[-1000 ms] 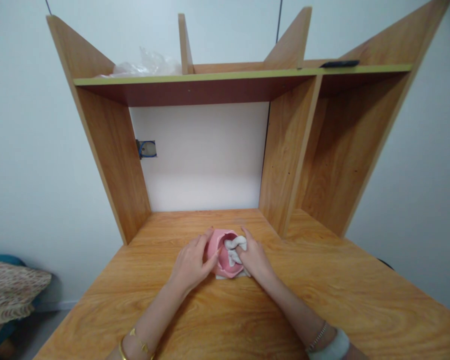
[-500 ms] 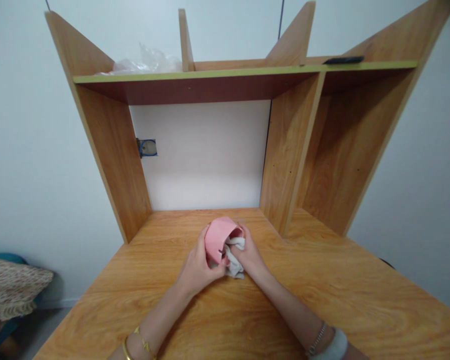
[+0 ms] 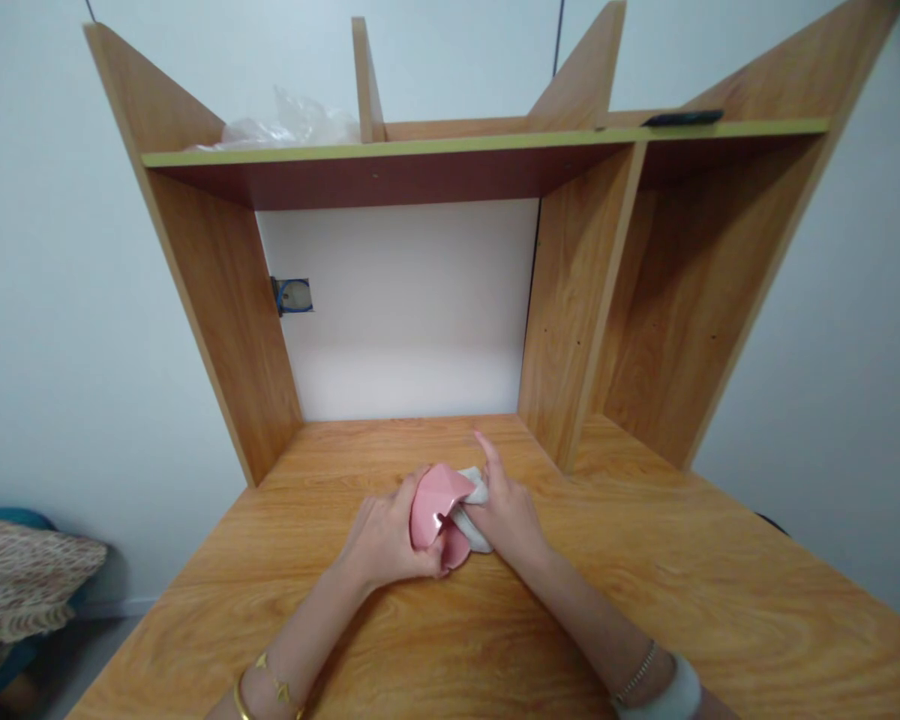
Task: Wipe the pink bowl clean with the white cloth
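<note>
A pink, rounded, hollow piece with a notched rim (image 3: 433, 500) is tilted above the wooden desk (image 3: 435, 640); I cannot tell its exact kind. My left hand (image 3: 390, 535) is closed round its left side, with the thumb at the lower edge. My right hand (image 3: 506, 510) grips a pale grey cloth (image 3: 476, 528) against the right side of the pink piece, index finger pointing up and away. The fingers under the cloth are partly hidden.
A wooden shelf unit (image 3: 555, 300) stands along the back of the desk. On its upper shelf lie a clear plastic bag (image 3: 292, 125) and a dark flat object (image 3: 684, 118). An uncovered socket box (image 3: 294, 295) is in the white wall. A patterned cushion (image 3: 22, 575) is at the left.
The pink piece has turned and come slightly lower, so its opening faces downward to the right. My right hand has come out of the opening with the cloth, and its index finger has lifted.
</note>
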{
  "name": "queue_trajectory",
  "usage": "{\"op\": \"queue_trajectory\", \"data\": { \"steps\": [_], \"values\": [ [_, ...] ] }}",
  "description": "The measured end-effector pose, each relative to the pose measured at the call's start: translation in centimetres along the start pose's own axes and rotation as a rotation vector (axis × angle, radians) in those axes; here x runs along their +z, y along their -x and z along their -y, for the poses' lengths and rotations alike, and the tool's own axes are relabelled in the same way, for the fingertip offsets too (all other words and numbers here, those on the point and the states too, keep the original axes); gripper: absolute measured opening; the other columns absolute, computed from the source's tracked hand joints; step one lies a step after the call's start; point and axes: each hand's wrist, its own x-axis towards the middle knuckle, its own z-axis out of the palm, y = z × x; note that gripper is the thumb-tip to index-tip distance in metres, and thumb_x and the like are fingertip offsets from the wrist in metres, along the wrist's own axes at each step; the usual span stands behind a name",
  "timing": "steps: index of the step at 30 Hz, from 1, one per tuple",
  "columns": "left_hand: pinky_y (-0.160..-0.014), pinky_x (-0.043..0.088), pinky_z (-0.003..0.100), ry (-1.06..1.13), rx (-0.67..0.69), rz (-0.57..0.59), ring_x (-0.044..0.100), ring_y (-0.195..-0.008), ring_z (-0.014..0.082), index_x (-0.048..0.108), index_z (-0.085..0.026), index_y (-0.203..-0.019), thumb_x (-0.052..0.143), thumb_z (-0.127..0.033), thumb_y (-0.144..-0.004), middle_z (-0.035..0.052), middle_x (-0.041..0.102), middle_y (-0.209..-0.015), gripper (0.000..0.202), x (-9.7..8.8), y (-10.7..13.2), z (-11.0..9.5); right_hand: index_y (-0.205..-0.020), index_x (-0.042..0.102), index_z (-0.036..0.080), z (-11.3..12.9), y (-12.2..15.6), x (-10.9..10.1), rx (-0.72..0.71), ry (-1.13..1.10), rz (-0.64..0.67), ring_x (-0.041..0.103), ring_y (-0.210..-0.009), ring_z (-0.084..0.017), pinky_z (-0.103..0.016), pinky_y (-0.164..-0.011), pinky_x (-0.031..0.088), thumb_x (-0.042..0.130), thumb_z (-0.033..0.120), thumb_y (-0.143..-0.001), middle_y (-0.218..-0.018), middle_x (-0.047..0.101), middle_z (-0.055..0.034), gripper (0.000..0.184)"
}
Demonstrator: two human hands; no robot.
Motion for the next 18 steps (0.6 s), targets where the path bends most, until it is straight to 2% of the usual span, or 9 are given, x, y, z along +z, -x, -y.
{"op": "queue_trajectory", "data": {
  "steps": [3, 5, 9, 11, 14, 16, 18],
  "values": [
    [-0.072, 0.043, 0.031, -0.023, 0.035, -0.007, 0.061, -0.075, 0.0253, 0.032, -0.019, -0.131, 0.057, -0.045, -0.062, 0.0072, 0.065, -0.084, 0.078, 0.0, 0.1, 0.5, -0.136, 0.019, 0.022, -0.1, 0.1, 0.1, 0.004, -0.062, 0.083, 0.056, -0.058, -0.017, -0.023, -0.054, 0.036, 0.052, 0.020, -0.067, -0.062, 0.057, 0.0027, 0.076],
    [-0.070, 0.043, 0.029, 0.002, 0.021, -0.037, 0.060, -0.071, 0.0224, 0.031, -0.019, -0.132, 0.052, -0.047, -0.067, 0.0063, 0.064, -0.081, 0.074, 0.0, 0.0, 0.7, -0.133, 0.025, 0.022, -0.2, 0.1, 0.2, 0.027, -0.151, 0.083, 0.055, -0.056, -0.015, -0.022, -0.053, 0.037, 0.050, 0.021, -0.069, -0.062, 0.057, 0.0030, 0.069],
    [-0.061, 0.042, 0.025, 0.169, -0.088, -0.146, 0.055, -0.058, 0.0138, 0.015, -0.019, -0.137, 0.038, -0.045, -0.080, 0.0050, 0.061, -0.090, 0.067, 0.2, -0.3, 0.9, -0.129, 0.031, 0.019, -0.4, -0.1, 0.8, 0.143, -0.357, -0.033, 0.048, -0.046, -0.013, -0.020, -0.045, 0.036, 0.045, 0.021, -0.071, -0.055, 0.052, 0.0051, 0.060],
    [-0.058, 0.042, 0.024, 0.293, -0.082, -0.129, 0.052, -0.054, 0.0112, 0.007, -0.018, -0.138, 0.042, -0.045, -0.079, 0.0067, 0.059, -0.099, 0.073, 0.6, -0.4, 0.8, -0.129, 0.030, 0.017, -0.5, -0.2, 1.2, 0.179, -0.480, -0.098, 0.050, -0.048, -0.013, -0.021, -0.046, 0.038, 0.041, 0.018, -0.071, -0.060, 0.056, 0.0034, 0.059],
    [-0.063, 0.044, 0.025, 0.400, -0.033, -0.081, 0.055, -0.066, 0.0141, 0.006, -0.014, -0.137, 0.054, -0.044, -0.073, 0.0104, 0.056, -0.106, 0.085, 1.5, -0.2, 0.5, -0.128, 0.028, 0.016, -0.9, -0.4, 1.6, 0.189, -0.592, -0.130, 0.054, -0.056, -0.013, -0.022, -0.053, 0.043, 0.039, 0.015, -0.070, -0.070, 0.061, 0.0000, 0.059],
    [-0.070, 0.044, 0.027, 0.424, -0.034, -0.119, 0.056, -0.078, 0.0171, 0.010, -0.014, -0.135, 0.055, -0.041, -0.074, 0.0117, 0.054, -0.110, 0.081, 1.9, -0.2, 0.3, -0.128, 0.028, 0.017, -1.0, -0.5, 1.8, 0.199, -0.572, -0.106, 0.055, -0.055, -0.013, -0.022, -0.052, 0.043, 0.040, 0.015, -0.069, -0.071, 0.061, -0.0002, 0.061],
    [-0.072, 0.044, 0.028, 0.422, -0.060, -0.165, 0.057, -0.081, 0.0177, 0.017, -0.014, -0.132, 0.053, -0.039, -0.074, 0.0108, 0.055, -0.108, 0.073, 1.9, -0.3, 0.1, -0.130, 0.025, 0.016, -1.0, -0.6, 1.9, 0.217, -0.533, -0.081, 0.055, -0.054, -0.013, -0.022, -0.050, 0.043, 0.044, 0.015, -0.067, -0.070, 0.060, 0.0001, 0.065]
  ]
}}
